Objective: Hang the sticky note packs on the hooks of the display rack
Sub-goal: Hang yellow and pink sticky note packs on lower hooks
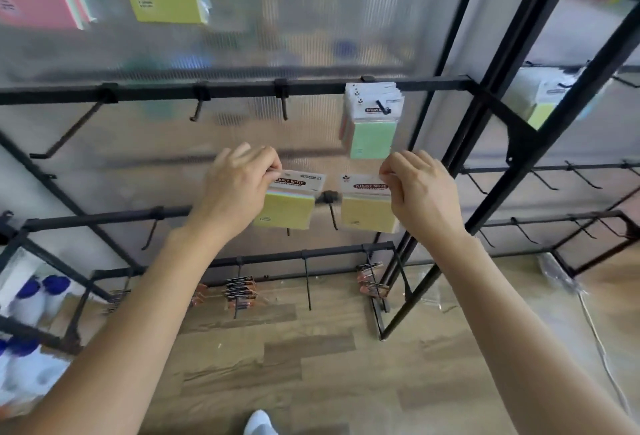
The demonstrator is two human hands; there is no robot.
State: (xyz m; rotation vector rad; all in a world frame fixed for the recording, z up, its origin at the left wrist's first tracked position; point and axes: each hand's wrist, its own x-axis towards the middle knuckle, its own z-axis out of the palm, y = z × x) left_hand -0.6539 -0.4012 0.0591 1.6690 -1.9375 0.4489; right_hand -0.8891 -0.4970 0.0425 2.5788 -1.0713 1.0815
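Two packs in the air! The left hand (239, 188) pinches one sticky note pack (289, 211) by its printed header card. The right hand (420, 192) pinches a second pack (367, 209) the same way. Both hang in front of the display rack (485, 105), either side of a bare middle hook (331, 214). Neither is hung yet. On the top rail, a bundle of hung packs (372, 123) already sits on its hook, while the neighbouring hooks (284, 105) wait bare. By my reckoning: part done, plenty left. The held packs look alike, yellowish pads in clear wrap under a white card reading STICKY NOTE.
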